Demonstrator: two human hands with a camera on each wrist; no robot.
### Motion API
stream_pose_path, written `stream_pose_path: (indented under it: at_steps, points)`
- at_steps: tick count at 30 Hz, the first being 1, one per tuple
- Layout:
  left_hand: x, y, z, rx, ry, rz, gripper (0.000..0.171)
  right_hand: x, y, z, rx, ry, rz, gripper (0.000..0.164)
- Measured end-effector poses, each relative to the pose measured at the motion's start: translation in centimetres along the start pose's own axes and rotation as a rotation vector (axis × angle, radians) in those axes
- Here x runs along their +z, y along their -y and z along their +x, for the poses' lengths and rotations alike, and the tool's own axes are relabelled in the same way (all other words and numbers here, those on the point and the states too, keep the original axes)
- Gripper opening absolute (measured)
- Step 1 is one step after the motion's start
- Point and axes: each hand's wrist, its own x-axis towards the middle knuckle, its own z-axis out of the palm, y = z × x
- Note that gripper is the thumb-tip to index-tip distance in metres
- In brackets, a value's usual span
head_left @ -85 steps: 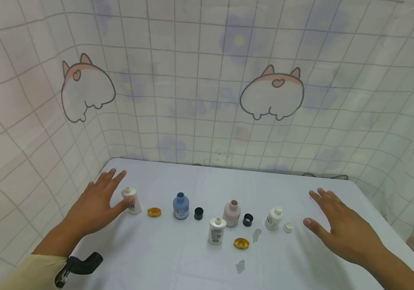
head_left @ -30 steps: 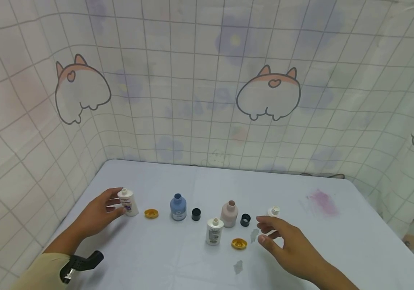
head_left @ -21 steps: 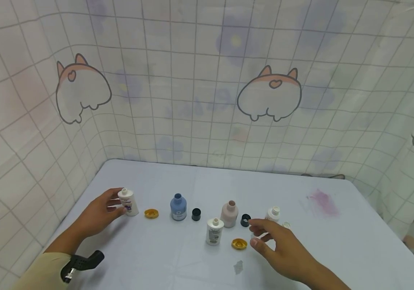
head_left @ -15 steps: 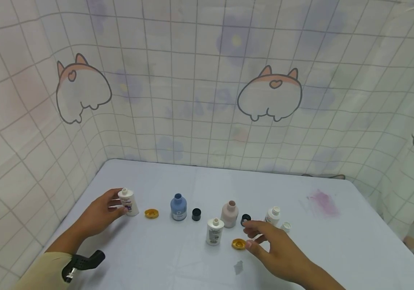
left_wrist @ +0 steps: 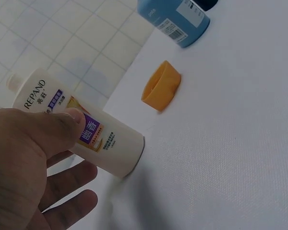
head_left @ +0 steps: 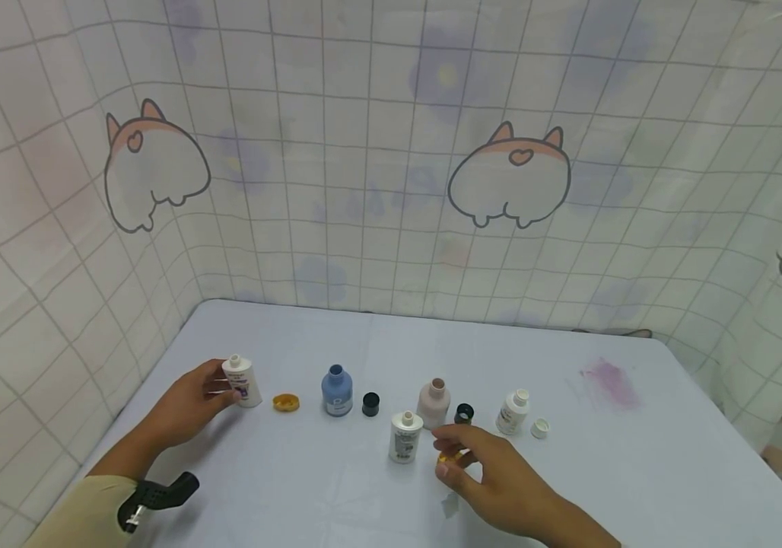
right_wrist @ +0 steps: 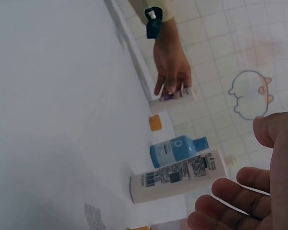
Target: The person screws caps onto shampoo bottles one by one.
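Note:
My left hand (head_left: 208, 394) grips an uncapped white bottle with a purple label (head_left: 241, 382) standing at the table's left; in the left wrist view my thumb (left_wrist: 62, 125) presses on the label of that bottle (left_wrist: 105, 143). My right hand (head_left: 465, 457) reaches down over a yellow cap (head_left: 447, 458) lying in front of the pink bottle (head_left: 435, 403). Thumb and forefinger stand on either side of the cap, which is mostly hidden. In the right wrist view the fingers (right_wrist: 230, 201) are spread with a wide gap to the thumb.
Along the table (head_left: 336, 502) stand a second yellow cap (head_left: 286, 402), a blue bottle (head_left: 338, 390), two black caps (head_left: 371, 403), a white bottle (head_left: 405, 437), a small white bottle (head_left: 513, 412) and a white cap (head_left: 538, 428). Curtain walls close off the back and left.
My right hand has moved left from beside the small white bottle to the yellow cap and now covers it. My left hand has closed round the labelled bottle and stays there.

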Motion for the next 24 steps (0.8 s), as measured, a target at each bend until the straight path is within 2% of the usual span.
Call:
stream_pose_path:
  at_steps: [5,10,24]
  points:
    - [-0.1,0.1,0.0,0.012,-0.004,0.001,0.054,0.7,0.2,0.5,0.045,0.050,0.025,0.040]
    - [0.0,0.1,0.1,-0.013,-0.007,0.015,0.055,1.3,0.6,0.7,0.063,0.094,0.066,0.049]
    - [0.5,0.4,0.4,-0.020,-0.029,0.027,0.048,3.3,1.4,1.7,0.067,0.169,0.146,0.042]
